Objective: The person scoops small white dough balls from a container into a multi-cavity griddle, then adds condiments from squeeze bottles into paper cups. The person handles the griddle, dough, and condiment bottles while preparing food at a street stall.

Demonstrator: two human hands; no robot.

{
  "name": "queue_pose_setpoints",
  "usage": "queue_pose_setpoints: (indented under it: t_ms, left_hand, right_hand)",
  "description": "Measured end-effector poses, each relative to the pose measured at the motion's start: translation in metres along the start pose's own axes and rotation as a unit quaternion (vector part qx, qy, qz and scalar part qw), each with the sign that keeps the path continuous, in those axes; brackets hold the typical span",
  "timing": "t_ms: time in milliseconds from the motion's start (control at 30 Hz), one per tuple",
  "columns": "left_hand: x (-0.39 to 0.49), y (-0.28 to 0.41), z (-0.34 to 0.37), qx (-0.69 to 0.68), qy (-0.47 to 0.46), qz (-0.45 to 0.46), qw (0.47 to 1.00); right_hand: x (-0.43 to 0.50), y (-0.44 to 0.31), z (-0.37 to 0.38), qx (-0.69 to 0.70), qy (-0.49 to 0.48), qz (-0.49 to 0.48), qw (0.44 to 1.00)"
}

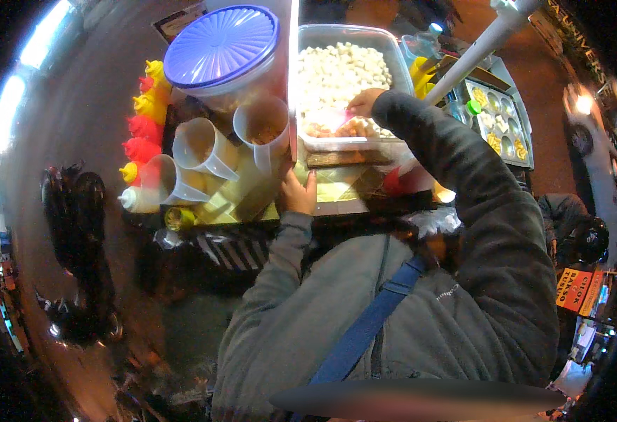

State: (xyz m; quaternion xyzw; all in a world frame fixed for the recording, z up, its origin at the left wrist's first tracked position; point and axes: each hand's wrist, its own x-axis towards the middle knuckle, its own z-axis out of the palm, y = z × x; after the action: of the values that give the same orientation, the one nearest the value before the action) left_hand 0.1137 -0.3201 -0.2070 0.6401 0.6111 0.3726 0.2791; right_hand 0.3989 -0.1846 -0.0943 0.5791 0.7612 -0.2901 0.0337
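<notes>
My right hand (pixel 363 103) reaches into a clear plastic tub (pixel 400 74) of small white cubes (pixel 340 68), its fingers closed on a pink utensil (pixel 346 118), whose far part is lost in glare. Brownish-orange pieces (pixel 361 128) lie at the tub's near end. My left hand (pixel 298 194) is at the near end of an upright panel (pixel 293 79), left of the tub, thumb apart from the fingers; whether it grips the panel is unclear. Nearby, a translucent plastic jug (pixel 261 124) has brown contents. A wooden board (pixel 345 158) lies before the tub.
Left stand more plastic jugs (pixel 197 145), a container with a blue lid (pixel 224 45) and red and yellow squeeze bottles (pixel 145 129). On the right, a pale pole (pixel 469 58) slants past a metal pan with round molds (pixel 503 124). Parked motorcycles (pixel 76 221) stand at far left.
</notes>
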Motion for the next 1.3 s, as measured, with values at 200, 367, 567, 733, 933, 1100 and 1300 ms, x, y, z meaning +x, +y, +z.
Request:
queue_pose_setpoints:
  t_ms: [200, 367, 567, 733, 933, 1100, 1300]
  left_hand:
    - [-0.001, -0.002, 0.002, -0.005, 0.006, -0.005, 1.000]
    - [-0.001, -0.004, 0.006, 0.002, 0.030, -0.001, 1.000]
    - [-0.002, -0.011, 0.007, 0.078, 0.006, -0.034, 0.996]
    - [0.002, -0.010, 0.007, 0.081, 0.018, -0.019, 0.996]
    - [0.002, -0.010, 0.007, 0.113, 0.045, 0.015, 0.993]
    - [0.005, -0.009, 0.010, 0.074, 0.068, 0.044, 0.994]
    - [0.005, -0.005, 0.007, 0.113, 0.047, 0.012, 0.992]
  right_hand:
    - [-0.017, -0.005, -0.011, 0.039, 0.041, 0.034, 0.998]
    - [-0.063, -0.028, -0.047, 0.033, 0.100, 0.029, 0.994]
    - [-0.165, -0.039, -0.083, 0.155, 0.184, 0.027, 0.970]
    - [-0.275, -0.003, -0.086, 0.124, 0.292, 0.066, 0.946]
    - [-0.399, 0.092, -0.062, 0.058, 0.339, 0.248, 0.906]
    - [-0.421, 0.144, -0.025, -0.055, 0.318, 0.480, 0.816]
    - [-0.415, 0.142, -0.006, -0.206, 0.299, 0.493, 0.791]
